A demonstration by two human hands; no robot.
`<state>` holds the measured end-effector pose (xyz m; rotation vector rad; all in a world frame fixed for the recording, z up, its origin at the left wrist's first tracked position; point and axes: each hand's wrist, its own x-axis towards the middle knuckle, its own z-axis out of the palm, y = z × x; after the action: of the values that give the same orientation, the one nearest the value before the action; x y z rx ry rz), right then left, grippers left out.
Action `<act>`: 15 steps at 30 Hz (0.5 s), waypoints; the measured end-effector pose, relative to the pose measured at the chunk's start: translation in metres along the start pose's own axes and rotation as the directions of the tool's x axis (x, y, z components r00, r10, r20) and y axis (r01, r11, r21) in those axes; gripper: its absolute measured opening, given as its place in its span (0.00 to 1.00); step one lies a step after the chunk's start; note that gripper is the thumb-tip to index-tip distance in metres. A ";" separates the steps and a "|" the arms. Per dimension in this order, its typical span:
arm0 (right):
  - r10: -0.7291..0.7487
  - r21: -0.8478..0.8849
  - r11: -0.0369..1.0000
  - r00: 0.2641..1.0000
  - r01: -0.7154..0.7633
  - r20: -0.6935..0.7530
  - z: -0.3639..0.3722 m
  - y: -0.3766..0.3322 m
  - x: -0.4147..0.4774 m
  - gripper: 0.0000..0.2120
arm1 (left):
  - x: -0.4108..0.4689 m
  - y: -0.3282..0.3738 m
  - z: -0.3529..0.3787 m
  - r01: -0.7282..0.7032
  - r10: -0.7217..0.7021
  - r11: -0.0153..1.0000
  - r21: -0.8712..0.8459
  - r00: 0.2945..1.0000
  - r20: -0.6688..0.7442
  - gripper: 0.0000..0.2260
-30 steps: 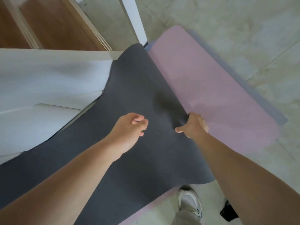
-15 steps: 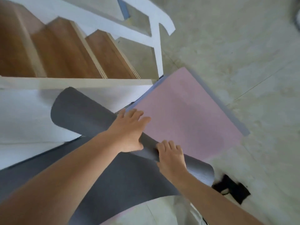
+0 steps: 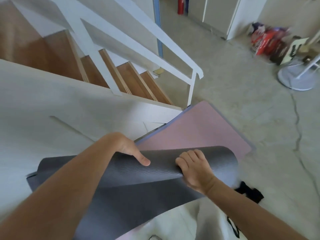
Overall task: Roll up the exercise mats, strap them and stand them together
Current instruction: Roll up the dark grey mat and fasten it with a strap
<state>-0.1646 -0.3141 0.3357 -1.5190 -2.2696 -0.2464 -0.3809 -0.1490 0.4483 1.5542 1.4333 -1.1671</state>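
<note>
Head view shows your left hand hooked over the top of the rolled part of the grey mat. Its thumb is flat on the near face and its fingers are hidden on the far side. Your right hand sits just beside it, fingers curled down on the roll's crest, so both hands grip the same roll and the right one is nearer the roll's open right end. The roll's long axis runs left to right across you, tipped slightly up on the right. Its loose tail comes back toward your body, so the winding probably has to travel that way. Beyond the roll the pink mat lies flat on the floor, its long axis angling away toward the staircase. A black strap lies on the floor just beside the roll's right end, closest to your right hand
</note>
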 end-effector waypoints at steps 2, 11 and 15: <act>0.002 0.026 1.000 0.998 -0.004 0.069 -0.020 -0.025 -0.004 0.25 | -0.017 -0.020 0.021 -0.071 0.069 0.996 -0.057 0.997 -0.031 0.49; 0.270 0.223 0.836 0.729 -0.501 0.629 -0.110 -0.057 0.065 0.55 | -0.093 -0.015 0.074 -0.008 0.521 0.794 0.608 0.525 -0.673 0.16; 0.120 0.198 0.865 0.574 -0.461 0.810 -0.128 -0.059 0.077 0.35 | -0.108 -0.023 0.104 0.060 0.593 0.744 0.666 0.399 -0.699 0.20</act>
<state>-0.2157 -0.3183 0.4876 -1.9681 -2.3216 1.1444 -0.4161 -0.2799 0.5155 3.1044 1.2637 -0.5123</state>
